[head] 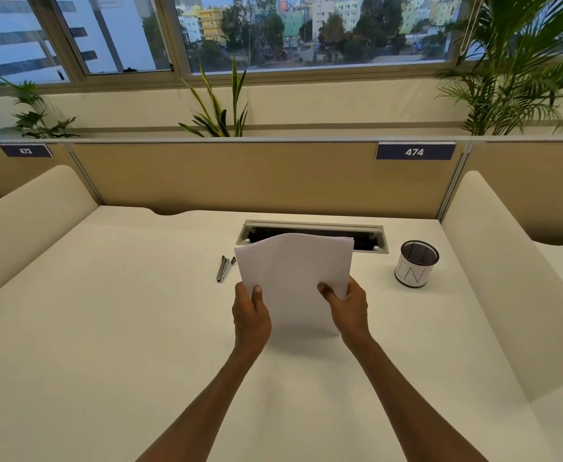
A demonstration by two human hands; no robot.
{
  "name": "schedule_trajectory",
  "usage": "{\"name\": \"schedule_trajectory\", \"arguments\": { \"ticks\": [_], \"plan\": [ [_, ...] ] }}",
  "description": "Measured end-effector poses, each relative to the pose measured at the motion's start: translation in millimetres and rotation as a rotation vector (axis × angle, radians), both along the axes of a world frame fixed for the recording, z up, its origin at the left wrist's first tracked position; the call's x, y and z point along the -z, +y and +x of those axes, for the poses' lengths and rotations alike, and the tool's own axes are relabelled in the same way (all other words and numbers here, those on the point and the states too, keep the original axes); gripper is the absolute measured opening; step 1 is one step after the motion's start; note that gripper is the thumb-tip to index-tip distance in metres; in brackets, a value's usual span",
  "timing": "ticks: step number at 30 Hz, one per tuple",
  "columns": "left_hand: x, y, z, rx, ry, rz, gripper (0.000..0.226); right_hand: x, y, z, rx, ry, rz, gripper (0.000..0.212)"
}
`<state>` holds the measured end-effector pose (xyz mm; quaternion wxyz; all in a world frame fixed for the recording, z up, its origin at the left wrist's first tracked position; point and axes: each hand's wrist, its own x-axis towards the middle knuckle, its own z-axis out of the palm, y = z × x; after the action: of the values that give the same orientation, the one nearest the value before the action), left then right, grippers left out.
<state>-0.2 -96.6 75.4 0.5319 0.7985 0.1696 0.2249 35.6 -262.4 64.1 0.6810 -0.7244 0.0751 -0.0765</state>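
Paper sheets, a thin white stack, stand at the middle of the desk, held between the two hands and directly ahead of the person. The stack's long axis runs from its bottom edge near the person up to its top edge, which leans away toward the far side, so the blank face looks back at the camera. The bottom edge sits at the desk surface over a soft shadow; whether it touches or hangs just above cannot be told. The left hand pinches the lower left edge, thumb on the near face and fingers curled behind. The right hand pinches the lower right edge the same way. Both hands are level with each other and equally close to the stack, one on each side. At the top the sheets are not flush: the upper left corner bows forward, and at the upper right several edges show slightly stepped. Squaring the stack looks like the step in hand, and that would turn on keeping the long axis upright while the bottom edge meets the desk. What looks like a small metal stapler lies just left of the stack's left edge, its long axis running near to far, closer to the left hand. A mesh cup stands well apart on the right, and a cable slot lies beyond the stack
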Motion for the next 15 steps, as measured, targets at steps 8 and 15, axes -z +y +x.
{"name": "schedule_trajectory", "arguments": {
  "ticks": [8,15],
  "plan": [
    [5,1,0,0.003,0.058,0.038,0.014,6,-2,4,-0.002,0.031,-0.021,0.040],
    [2,4,4,0.016,0.135,0.051,0.017,0,0,16,-0.036,-0.006,-0.138,0.030]
  ]
}}
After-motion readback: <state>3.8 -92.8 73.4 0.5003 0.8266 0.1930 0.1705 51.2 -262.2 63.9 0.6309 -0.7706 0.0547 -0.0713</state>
